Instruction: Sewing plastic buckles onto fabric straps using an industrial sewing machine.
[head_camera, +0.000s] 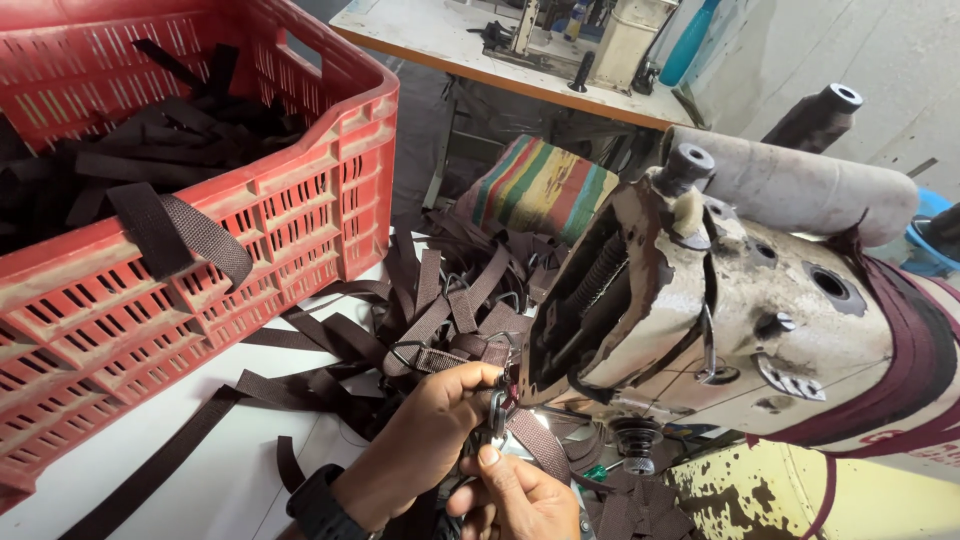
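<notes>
My left hand (425, 440), with a black watch on its wrist, pinches a dark brown webbing strap (440, 360) with a metal ring at the head of a worn cream sewing machine (740, 320). My right hand (520, 500) sits just below it, and its fingers grip the same strap piece near the presser foot (635, 440). The strap's end between the two hands is partly hidden by my fingers. A heap of similar brown straps with metal rings (450, 300) lies on the white table just beyond my hands.
A large red plastic crate (300, 210) full of black straps stands at the left, one strap hanging over its rim. A striped cushion (540, 185) sits behind the strap pile. Another sewing table (450, 40) stands at the back. A thread cone (815, 115) rises behind the machine.
</notes>
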